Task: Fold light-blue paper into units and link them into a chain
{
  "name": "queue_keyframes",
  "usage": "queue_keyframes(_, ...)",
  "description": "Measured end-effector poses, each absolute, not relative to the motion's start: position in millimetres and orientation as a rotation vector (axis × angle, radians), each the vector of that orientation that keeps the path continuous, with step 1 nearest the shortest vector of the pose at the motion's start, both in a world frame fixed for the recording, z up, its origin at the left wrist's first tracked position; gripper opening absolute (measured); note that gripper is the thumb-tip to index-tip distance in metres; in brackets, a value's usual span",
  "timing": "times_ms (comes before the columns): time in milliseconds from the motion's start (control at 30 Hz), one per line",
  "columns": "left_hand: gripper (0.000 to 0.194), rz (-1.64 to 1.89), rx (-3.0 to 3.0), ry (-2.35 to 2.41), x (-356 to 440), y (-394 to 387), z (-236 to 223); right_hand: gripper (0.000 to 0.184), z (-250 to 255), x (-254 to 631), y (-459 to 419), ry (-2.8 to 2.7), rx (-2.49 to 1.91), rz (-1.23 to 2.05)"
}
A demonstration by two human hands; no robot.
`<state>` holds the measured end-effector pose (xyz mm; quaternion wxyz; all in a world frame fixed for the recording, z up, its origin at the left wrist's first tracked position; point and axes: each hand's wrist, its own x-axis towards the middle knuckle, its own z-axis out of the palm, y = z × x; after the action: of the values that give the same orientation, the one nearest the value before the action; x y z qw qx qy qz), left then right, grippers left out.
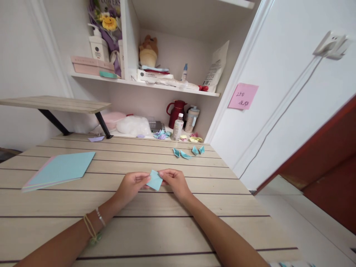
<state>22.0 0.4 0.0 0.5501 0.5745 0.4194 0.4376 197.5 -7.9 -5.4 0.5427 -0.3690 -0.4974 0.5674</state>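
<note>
Just below the frame's centre, a blue paper square (155,181) is pinched on its left side by the left hand (132,185) and on its right by the right hand (175,182); edges are best kept aligned before creases are pressed.

Soft, bright light covers my table (167,239); I cannot see its source. At twelve o'clock the cabinet (178,16) is grey with shade. My left hand (130,187) and right hand (176,181) show fairly clear, while the socket (327,45) smears towards two. Wide-angle stretch slants the wall (303,111) at three.
</note>
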Motion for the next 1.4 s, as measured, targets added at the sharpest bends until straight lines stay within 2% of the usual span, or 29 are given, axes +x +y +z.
queue_keyframes(400,0.026,0.898,1.400,0.986,21.8,1.8,-5.7,0.023,-9.1,197.0,-5.1,-1.315,-0.982,1.267)
queue_keyframes(733,0.029,0.861,1.311,0.964,24.6,1.2,-0.3,0.030,-8.8,193.5,-4.8,-1.338,-0.980,1.196)
queue_keyframes(900,0.029,0.875,1.323,0.978,26.6,-1.7,1.3,0.045,-12.2,189.7,-5.8,-1.229,-0.890,1.293)
queue_keyframes(1133,0.037,1.013,1.366,0.956,25.6,0.3,-2.1,0.045,-10.5,195.0,-5.3,-1.219,-0.929,1.352)
queue_keyframes(1267,0.028,0.994,1.322,0.980,24.3,1.7,-3.2,0.045,-10.0,197.5,-5.2,-1.231,-0.926,1.384)
queue_keyframes(1400,0.028,0.993,1.180,0.974,24.9,2.0,-3.1,0.045,-10.8,194.4,-5.8,-1.222,-0.924,1.361)
